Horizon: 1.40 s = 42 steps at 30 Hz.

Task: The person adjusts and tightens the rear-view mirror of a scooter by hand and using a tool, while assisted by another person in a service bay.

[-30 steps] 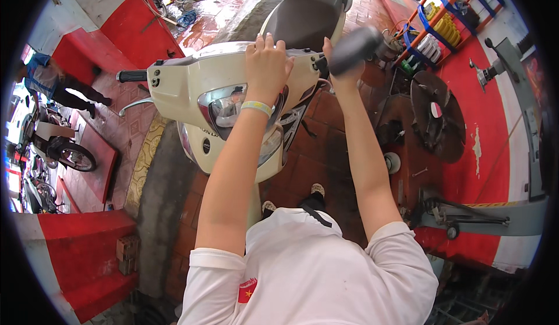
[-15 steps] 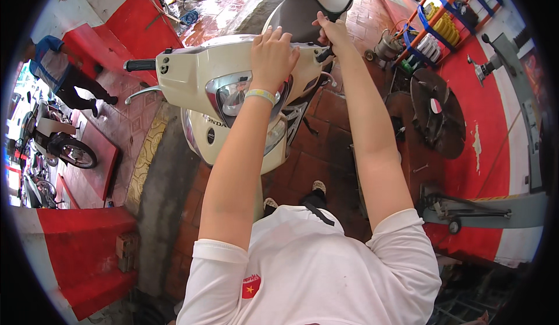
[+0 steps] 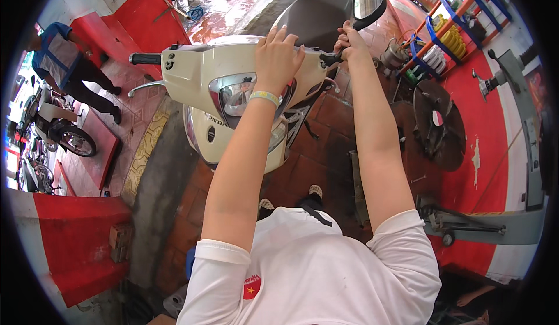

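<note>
A cream scooter [image 3: 192, 71] stands in front of me, its headlight [image 3: 237, 95] facing me. My left hand [image 3: 276, 60] lies on top of its handlebar cover, fingers spread and gripping nothing. Past the cover's right end, my right hand [image 3: 352, 42] is closed around the lower stem of a rear-view mirror [image 3: 369, 3]. The black-rimmed mirror head tilts up and to the right above that hand. Just below my right fingers is the black fitting [image 3: 331, 59] on the right handlebar. The left handlebar grip [image 3: 144, 59] sticks out at the far side, with no mirror showing on it.
A person [image 3: 70, 63] is on the left, near a parked motorbike [image 3: 70, 133]. On the right are a rack [image 3: 448, 34] with coiled springs, a dark round stand [image 3: 439, 127] and a grey metal machine [image 3: 495, 229]. A red-and-white block [image 3: 81, 237] stands at lower left.
The mirror head has swung right and is turned to a different angle, with my right hand moving slightly right along with it. My left hand stays on the cover. The person at left has shifted.
</note>
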Each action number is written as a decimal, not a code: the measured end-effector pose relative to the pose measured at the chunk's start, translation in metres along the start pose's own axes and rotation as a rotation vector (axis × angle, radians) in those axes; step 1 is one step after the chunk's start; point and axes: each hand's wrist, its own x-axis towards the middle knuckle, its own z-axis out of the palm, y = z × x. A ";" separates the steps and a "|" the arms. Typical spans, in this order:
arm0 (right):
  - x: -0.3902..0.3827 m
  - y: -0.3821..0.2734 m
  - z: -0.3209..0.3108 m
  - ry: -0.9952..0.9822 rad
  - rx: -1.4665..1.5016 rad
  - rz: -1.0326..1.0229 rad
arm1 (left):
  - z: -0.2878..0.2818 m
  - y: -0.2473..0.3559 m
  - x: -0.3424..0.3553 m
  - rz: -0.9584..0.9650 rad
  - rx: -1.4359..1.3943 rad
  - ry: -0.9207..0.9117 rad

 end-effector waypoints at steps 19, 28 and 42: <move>-0.013 0.028 -0.010 -0.129 -0.003 -0.451 | -0.007 -0.002 0.001 -0.058 -0.191 0.091; -0.009 0.027 0.004 0.182 -0.219 -0.549 | 0.003 0.001 -0.010 0.291 0.121 -0.184; -0.011 0.032 0.000 0.088 -0.039 -0.593 | 0.025 0.018 -0.019 0.058 0.107 -0.161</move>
